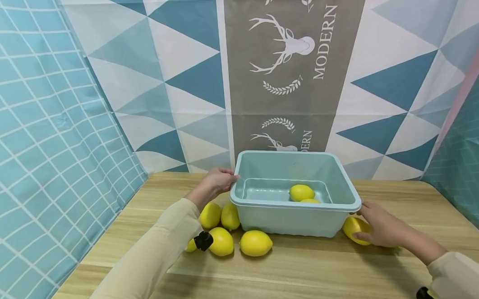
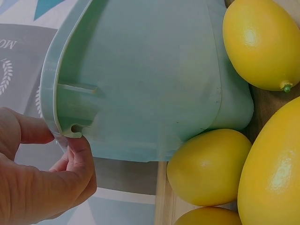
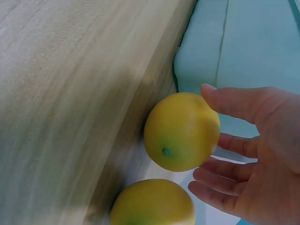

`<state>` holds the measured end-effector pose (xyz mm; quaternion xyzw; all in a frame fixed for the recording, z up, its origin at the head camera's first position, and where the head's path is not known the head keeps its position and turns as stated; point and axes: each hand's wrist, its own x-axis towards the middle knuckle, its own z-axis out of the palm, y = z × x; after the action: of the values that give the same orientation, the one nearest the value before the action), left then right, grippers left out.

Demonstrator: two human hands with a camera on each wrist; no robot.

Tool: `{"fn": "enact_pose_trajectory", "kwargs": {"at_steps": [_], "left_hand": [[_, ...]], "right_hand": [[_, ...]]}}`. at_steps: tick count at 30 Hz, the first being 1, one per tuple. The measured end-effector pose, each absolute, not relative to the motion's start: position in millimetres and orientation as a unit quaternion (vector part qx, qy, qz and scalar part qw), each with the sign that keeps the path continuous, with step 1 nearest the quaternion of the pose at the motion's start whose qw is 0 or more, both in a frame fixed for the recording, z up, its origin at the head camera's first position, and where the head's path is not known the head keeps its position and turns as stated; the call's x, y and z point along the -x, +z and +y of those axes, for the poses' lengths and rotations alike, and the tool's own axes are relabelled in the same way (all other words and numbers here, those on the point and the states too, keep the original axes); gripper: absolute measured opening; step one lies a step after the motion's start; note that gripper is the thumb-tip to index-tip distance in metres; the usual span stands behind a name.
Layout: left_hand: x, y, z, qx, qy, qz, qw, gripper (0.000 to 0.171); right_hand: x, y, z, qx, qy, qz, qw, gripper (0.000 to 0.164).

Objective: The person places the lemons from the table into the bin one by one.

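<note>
A wood-grain tabletop is bounded at left by a blue, white-gridded sheet, at rear by a triangle-patterned backdrop with a grey deer-head panel marked MODERN, and at right by a teal covering.

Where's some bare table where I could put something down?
Try the front of the table, between the left sleeve and right sleeve, on this side of the bin and lemons. There's also bare wood between the right hand and the teal curtain. It's crowded at the bin's left end, where lemons cluster, and by the right hand, with another lemon.
</note>
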<state>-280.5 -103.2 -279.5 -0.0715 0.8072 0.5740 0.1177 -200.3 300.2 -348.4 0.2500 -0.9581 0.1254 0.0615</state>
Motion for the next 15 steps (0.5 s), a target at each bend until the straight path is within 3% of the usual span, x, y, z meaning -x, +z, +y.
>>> {"fn": "enact_pose_trajectory", "kwargs": {"at_steps": [15], "left_hand": [[281.2, -277.8, -101.6, 0.076, 0.58, 0.802, 0.121, 0.035]], "right_hand": [[202.7, -360.6, 298.2, -0.29, 0.122, -0.943, 0.103, 0.072]]}}
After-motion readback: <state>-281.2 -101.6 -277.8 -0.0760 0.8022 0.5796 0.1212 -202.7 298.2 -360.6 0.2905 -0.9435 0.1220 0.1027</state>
